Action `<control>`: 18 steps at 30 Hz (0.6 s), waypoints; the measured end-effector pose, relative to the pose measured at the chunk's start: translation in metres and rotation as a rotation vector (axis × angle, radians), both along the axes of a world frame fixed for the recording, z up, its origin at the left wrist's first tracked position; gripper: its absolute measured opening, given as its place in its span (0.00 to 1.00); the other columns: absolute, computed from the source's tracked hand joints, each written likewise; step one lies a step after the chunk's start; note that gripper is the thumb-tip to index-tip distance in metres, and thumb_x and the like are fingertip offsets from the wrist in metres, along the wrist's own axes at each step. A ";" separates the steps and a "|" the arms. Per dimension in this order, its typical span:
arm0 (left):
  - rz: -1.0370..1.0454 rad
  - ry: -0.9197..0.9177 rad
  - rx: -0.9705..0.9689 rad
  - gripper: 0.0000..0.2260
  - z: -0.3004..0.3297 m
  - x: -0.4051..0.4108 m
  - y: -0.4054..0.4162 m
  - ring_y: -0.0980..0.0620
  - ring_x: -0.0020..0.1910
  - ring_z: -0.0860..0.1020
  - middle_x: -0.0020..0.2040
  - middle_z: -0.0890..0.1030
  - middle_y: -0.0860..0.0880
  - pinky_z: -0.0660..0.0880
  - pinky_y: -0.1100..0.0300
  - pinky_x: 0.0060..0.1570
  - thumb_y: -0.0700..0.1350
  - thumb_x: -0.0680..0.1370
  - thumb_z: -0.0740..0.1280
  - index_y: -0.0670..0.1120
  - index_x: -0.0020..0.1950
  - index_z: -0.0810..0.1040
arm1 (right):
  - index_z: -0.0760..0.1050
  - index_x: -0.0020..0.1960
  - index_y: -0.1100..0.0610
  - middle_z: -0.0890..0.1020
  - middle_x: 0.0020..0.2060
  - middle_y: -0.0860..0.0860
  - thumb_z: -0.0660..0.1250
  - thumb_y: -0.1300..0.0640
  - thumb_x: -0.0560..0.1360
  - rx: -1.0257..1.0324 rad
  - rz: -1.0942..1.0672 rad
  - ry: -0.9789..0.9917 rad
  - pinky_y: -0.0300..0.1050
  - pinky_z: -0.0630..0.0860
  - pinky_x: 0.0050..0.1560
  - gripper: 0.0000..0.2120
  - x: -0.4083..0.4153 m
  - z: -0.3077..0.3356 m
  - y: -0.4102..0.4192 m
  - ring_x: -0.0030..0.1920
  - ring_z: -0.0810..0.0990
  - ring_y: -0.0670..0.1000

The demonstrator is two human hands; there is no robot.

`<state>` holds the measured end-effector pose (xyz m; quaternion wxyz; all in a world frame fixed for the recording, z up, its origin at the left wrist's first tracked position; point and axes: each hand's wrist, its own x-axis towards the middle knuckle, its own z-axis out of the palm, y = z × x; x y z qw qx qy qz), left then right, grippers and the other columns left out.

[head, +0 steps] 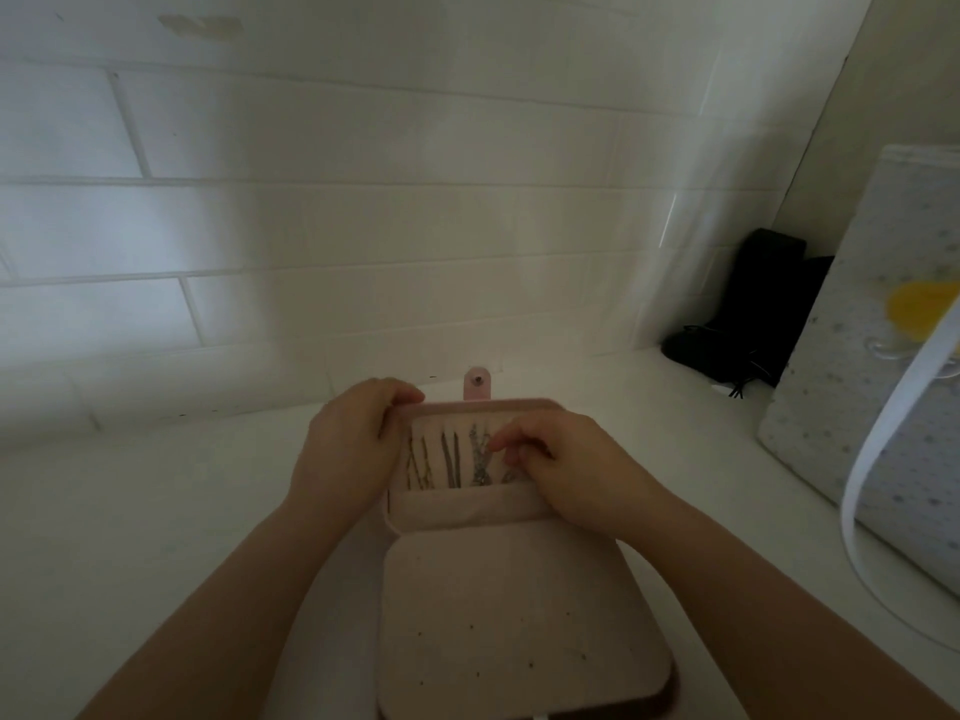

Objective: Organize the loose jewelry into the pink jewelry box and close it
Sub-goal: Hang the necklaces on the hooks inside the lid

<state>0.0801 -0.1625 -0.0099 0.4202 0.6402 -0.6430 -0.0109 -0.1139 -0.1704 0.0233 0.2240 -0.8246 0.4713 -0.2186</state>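
L hand (349, 445) grips pink jewelry box (519, 605) lid edge; R hand (563, 467) pinches chain (480, 457) inside lid

Dim and grey overall, soft throughout with slight blur and no crisp edges. Brightest on the tiled wall (363, 226) at left centre, fading to shadow toward the corners. Faint streak of glare on the wall at right. Strong wide-angle bending of tile lines toward the edges. Chains (447, 459) in the box (519, 615) smeared, detail unreadable.
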 end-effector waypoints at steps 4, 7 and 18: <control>-0.088 -0.070 -0.258 0.11 0.010 -0.004 0.009 0.59 0.43 0.74 0.47 0.81 0.47 0.66 0.79 0.44 0.41 0.76 0.58 0.42 0.50 0.79 | 0.77 0.58 0.55 0.74 0.48 0.47 0.56 0.63 0.78 -0.141 0.105 0.001 0.33 0.67 0.54 0.14 0.004 0.004 0.015 0.52 0.71 0.45; -0.161 -0.099 -0.386 0.11 0.014 -0.004 0.018 0.57 0.46 0.73 0.48 0.78 0.46 0.65 0.79 0.48 0.38 0.76 0.56 0.39 0.51 0.77 | 0.75 0.60 0.55 0.76 0.53 0.51 0.57 0.66 0.77 -0.208 0.136 0.018 0.36 0.67 0.57 0.16 0.004 0.001 0.024 0.54 0.71 0.47; -0.256 -0.184 -0.573 0.10 0.021 -0.007 0.032 0.49 0.48 0.73 0.50 0.73 0.43 0.70 0.66 0.51 0.35 0.76 0.55 0.40 0.54 0.73 | 0.78 0.53 0.51 0.80 0.48 0.50 0.49 0.50 0.69 -0.236 0.151 0.109 0.42 0.70 0.53 0.23 -0.010 -0.006 0.043 0.51 0.74 0.49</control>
